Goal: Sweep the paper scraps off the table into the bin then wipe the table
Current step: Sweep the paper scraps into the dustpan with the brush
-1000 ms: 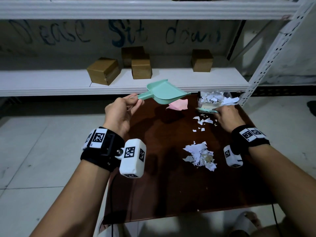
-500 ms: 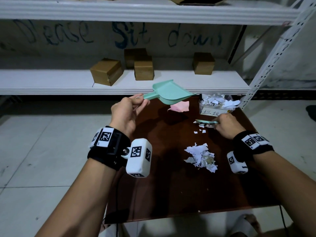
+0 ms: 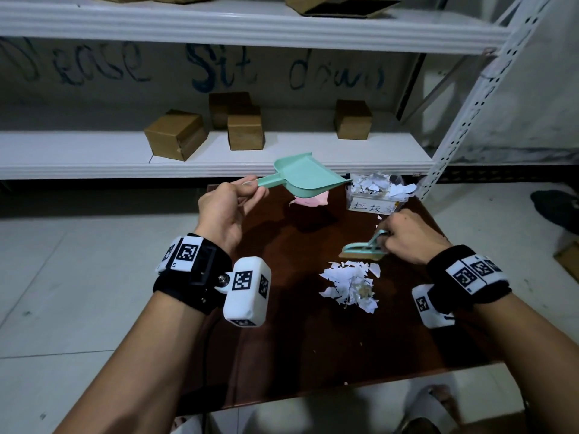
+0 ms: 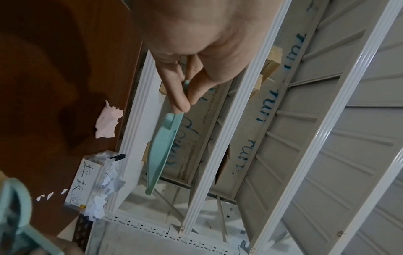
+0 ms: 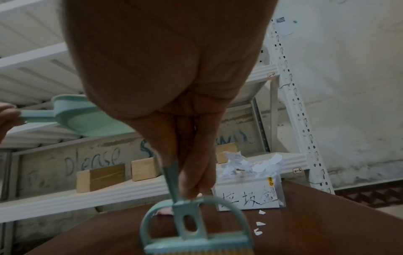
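Observation:
My left hand (image 3: 228, 205) pinches the handle of a mint-green dustpan (image 3: 305, 178) and holds it in the air above the far side of the brown table (image 3: 297, 355); the pinch shows in the left wrist view (image 4: 185, 96) with the dustpan (image 4: 161, 146) edge-on. My right hand (image 3: 407, 236) grips the handle of a small mint brush (image 3: 363, 247), whose bristles touch the table just behind a heap of white paper scraps (image 3: 349, 283). In the right wrist view the brush (image 5: 196, 229) stands before the clear labelled bin (image 5: 248, 195), full of scraps. Three small scraps (image 5: 260, 223) lie near the bin.
A pink cloth (image 3: 311, 200) lies at the table's far edge under the dustpan. The bin (image 3: 374, 198) stands at the far right corner. White metal shelving (image 3: 219, 158) with cardboard boxes (image 3: 175, 137) stands right behind the table. Tiled floor lies to the left.
My right hand has pulled the brush toward me, from beside the bin to just behind the big heap, carrying the loose scraps along. The dustpan stays aloft, barely moved.

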{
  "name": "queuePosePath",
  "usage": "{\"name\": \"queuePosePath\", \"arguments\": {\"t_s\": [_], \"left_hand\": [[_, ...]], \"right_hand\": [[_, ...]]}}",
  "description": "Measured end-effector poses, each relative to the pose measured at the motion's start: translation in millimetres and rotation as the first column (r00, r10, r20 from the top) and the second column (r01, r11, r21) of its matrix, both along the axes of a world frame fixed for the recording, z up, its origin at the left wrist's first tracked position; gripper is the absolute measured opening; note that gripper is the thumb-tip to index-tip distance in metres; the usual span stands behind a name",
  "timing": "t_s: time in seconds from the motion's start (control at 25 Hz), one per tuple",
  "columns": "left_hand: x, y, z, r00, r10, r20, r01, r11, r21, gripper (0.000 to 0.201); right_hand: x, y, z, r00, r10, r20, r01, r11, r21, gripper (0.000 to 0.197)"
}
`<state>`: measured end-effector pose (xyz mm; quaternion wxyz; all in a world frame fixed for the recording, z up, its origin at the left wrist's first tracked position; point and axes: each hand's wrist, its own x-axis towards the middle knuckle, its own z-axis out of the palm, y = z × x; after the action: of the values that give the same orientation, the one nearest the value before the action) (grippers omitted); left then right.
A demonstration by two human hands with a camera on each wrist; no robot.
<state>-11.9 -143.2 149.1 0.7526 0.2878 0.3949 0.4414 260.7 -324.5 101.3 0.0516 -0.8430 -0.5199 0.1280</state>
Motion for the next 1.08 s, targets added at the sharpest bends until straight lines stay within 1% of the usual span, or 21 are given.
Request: {"name": "queuePosePath", "arguments": {"t_s": [0.12, 0.2, 0.32, 0.52, 0.6, 0.76, 0.96, 1.08], "left_hand": [[1, -2, -1, 1.000, -0.002, -0.019, 0.003, 1.000, 0.005, 0.021], [1, -2, 0, 1.000, 0.004, -0.019, -0.004, 1.000, 0.008, 0.018], [0, -2, 0, 1.000, 0.008, -0.024, -0.007, 1.000, 0.009, 0.017], [1, 1, -2, 0.999, 0.008, -0.032, -0.008, 1.000, 0.011, 0.018], [1, 2, -2, 0.999, 0.011, -0.036, -0.011, 1.000, 0.009, 0.019], [2, 2, -3, 0.999, 0.003, -0.041, -0.002, 1.000, 0.010, 0.017], [1, 3, -4, 0.999, 0.004, -0.044, -0.003, 1.000, 0.018, 0.018], [3, 2, -5, 0.999, 0.000, -0.045, 0.001, 1.000, 0.027, 0.017]], "right_hand": [[25, 0, -5, 0.990, -0.095, 0.108, 0.076, 0.983, 0.165, 0.021], [42, 1, -15, 0.975, -0.155, 0.160, 0.117, 0.967, 0.225, 0.021], [59, 2, -37, 0.958, -0.193, 0.213, 0.139, 0.960, 0.243, 0.024], [71, 10, -67, 0.949, -0.258, 0.182, 0.205, 0.941, 0.269, 0.026], [66, 12, -74, 0.948, -0.281, 0.150, 0.237, 0.936, 0.259, 0.027], [58, 12, -75, 0.954, -0.296, 0.057, 0.277, 0.935, 0.221, 0.028], [48, 11, -45, 0.969, -0.248, 0.004, 0.245, 0.961, 0.130, 0.018], [33, 11, -23, 0.985, -0.173, -0.024, 0.173, 0.984, 0.044, 0.012]]}}
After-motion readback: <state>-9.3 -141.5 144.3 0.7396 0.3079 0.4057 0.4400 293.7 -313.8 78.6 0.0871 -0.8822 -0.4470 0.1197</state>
